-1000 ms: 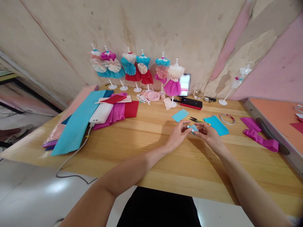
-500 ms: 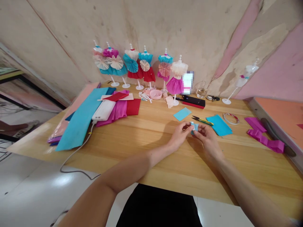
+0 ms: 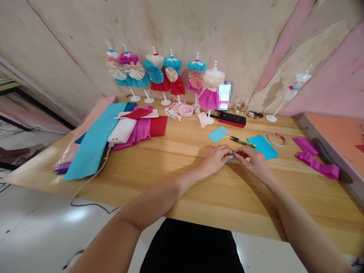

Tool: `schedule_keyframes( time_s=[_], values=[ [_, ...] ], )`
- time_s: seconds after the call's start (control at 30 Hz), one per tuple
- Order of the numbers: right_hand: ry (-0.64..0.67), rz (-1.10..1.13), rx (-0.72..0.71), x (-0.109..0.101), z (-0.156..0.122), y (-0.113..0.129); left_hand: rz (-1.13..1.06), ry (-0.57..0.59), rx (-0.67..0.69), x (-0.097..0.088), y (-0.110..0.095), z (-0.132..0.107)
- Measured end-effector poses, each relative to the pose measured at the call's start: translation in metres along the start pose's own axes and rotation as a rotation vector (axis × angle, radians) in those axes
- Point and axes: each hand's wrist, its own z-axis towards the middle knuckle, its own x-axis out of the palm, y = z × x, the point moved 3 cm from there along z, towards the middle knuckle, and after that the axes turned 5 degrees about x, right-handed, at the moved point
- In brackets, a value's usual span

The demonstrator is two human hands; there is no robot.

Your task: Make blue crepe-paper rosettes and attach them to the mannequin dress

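Between my two hands is a small piece of light blue crepe paper (image 3: 231,159), mostly covered by my fingers. My left hand (image 3: 218,161) pinches it from the left, and my right hand (image 3: 252,161) pinches it from the right, fingertips nearly meeting. Just beyond them lie thread snips (image 3: 242,141) with yellow-green handles. A flat light blue rectangle (image 3: 218,134) rests behind my left hand. To the right of the snips is a folded blue sheet (image 3: 264,147).
Several small dress forms in paper dresses (image 3: 210,85) stand along the wall, with a barer one (image 3: 298,83) at right. A pink bowl (image 3: 185,110), a black-and-red box (image 3: 232,119), a white power bank (image 3: 121,131), stacked coloured sheets (image 3: 96,140) and a ruffled magenta strip (image 3: 318,167) lie around.
My fingers have shifted their hold on the light blue piece. It was more visible between them before and is now lower and largely covered. The view has shifted slightly.
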Motion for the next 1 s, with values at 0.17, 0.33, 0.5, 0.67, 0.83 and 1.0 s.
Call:
schedule_keyframes(
  time_s=[0.17, 0.33, 0.5, 0.67, 0.83, 1.0],
  values=[
    [-0.003, -0.051, -0.077, 0.003, -0.001, 0.003, 0.059, -0.013, -0.014, -0.003, -0.002, 0.001],
    [0.035, -0.008, -0.052, 0.002, 0.001, -0.006, -0.107, 0.049, -0.113, 0.002, 0.007, 0.000],
    [-0.021, -0.042, -0.044, 0.001, 0.002, -0.009, -0.180, 0.101, -0.192, 0.005, 0.009, 0.001],
    [-0.044, -0.063, -0.073, 0.001, 0.000, -0.006, -0.213, 0.111, -0.236, 0.007, 0.009, 0.002],
    [-0.117, -0.146, -0.122, 0.002, -0.004, 0.003, 0.023, 0.072, -0.102, 0.003, 0.001, 0.001],
    [-0.126, -0.230, -0.165, 0.004, -0.006, 0.009, 0.367, 0.040, 0.042, -0.003, -0.013, 0.000]
  ],
)
